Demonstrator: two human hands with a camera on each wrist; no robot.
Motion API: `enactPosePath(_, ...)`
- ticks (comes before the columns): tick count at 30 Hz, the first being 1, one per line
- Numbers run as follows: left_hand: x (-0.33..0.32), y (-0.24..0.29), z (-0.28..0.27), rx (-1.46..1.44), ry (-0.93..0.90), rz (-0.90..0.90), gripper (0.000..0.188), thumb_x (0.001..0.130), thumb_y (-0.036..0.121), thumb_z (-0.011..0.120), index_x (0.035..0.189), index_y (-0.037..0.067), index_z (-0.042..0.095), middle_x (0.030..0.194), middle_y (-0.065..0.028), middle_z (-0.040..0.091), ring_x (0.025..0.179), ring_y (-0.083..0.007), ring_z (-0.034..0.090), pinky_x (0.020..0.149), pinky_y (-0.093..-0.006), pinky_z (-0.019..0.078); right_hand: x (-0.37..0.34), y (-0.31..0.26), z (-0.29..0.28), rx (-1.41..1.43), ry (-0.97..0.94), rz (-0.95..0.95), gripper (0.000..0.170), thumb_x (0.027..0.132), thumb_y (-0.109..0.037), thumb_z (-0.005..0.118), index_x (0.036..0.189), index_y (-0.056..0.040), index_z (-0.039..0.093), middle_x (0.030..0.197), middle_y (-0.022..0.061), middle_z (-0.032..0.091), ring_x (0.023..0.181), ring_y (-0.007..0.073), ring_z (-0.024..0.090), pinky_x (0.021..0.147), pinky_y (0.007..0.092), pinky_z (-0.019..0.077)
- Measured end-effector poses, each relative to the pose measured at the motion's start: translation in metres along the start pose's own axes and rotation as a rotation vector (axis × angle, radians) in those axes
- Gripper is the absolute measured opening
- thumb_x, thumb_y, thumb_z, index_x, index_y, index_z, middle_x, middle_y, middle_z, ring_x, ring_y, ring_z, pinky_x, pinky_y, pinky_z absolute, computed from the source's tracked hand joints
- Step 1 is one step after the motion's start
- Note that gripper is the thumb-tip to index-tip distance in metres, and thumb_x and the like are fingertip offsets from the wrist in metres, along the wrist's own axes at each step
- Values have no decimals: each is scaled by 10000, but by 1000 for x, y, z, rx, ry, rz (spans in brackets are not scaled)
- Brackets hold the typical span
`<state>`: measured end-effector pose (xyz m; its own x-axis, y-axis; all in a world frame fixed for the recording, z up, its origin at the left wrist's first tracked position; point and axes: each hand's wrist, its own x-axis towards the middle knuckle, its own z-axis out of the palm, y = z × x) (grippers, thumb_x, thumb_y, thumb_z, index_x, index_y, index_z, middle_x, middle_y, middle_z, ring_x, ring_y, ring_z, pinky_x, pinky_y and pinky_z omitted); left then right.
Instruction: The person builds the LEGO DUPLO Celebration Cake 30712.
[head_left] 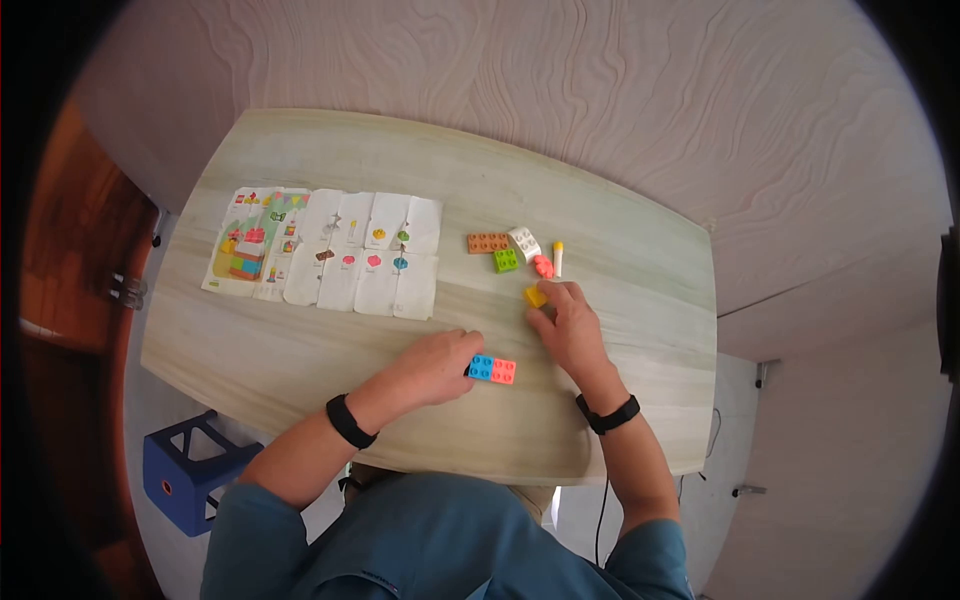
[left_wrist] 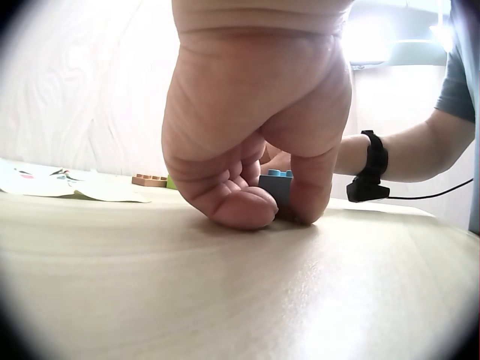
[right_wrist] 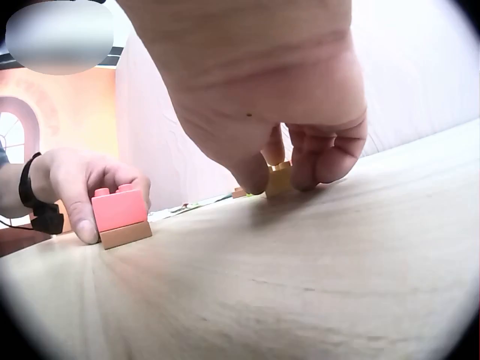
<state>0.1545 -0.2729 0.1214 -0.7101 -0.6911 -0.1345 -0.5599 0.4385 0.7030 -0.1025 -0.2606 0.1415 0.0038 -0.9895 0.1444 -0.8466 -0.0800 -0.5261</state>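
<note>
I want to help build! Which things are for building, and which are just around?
Probably for building:
blue-and-pink stack, in left hand
yellow brick, in right hand
brown brick, green brick, white piece, pink piece, candle-like piece
picture sheet

Just around:
blue stool
black wristbands, worn

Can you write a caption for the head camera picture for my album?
The left hand holds a blue and pink brick stack while the right hand pinches a yellow brick.
</note>
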Motion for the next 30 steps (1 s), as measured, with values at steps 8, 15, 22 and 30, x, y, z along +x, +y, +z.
enactPosePath(8, 2, -3, 0, -13, -2, -1, 312, 816, 107, 754, 1084, 42, 607, 1011, -175, 672, 969, -406, 663, 819, -497, 532, 5, -1, -6, -120, 66, -80, 335, 874, -40, 711, 1208, -43, 683, 1262, 170, 669, 1091, 388, 681, 928, 447, 567)
enactPosePath(15, 3, -2, -2, -44, 0, -5, 317, 805, 102, 765, 1074, 43, 607, 1004, -175, 673, 960, -404, 663, 806, -494, 530, 55, -21, 13, -156, 20, -340, 322, 847, -3, 685, 1166, -38, 698, 1258, 149, 675, 1059, 383, 673, 916, 458, 556)
enactPosePath(22, 1, 0, -4, -78, 14, 18, 253, 817, 77, 725, 1041, 34, 617, 1005, -194, 694, 930, -441, 674, 785, -534, 535, 48, -22, 24, -96, -184, -314, 292, 854, 16, 680, 1144, -18, 687, 1188, 130, 684, 1037, 364, 676, 890, 452, 563)
enactPosePath(30, 4, -6, 0, -86, -2, 5, 328, 790, 111, 793, 1054, 30, 617, 995, -176, 681, 942, -392, 675, 797, -485, 536, 28, -27, 14, -37, -182, -313, 263, 857, 38, 697, 1116, -12, 689, 1105, 138, 684, 994, 358, 690, 826, 446, 579)
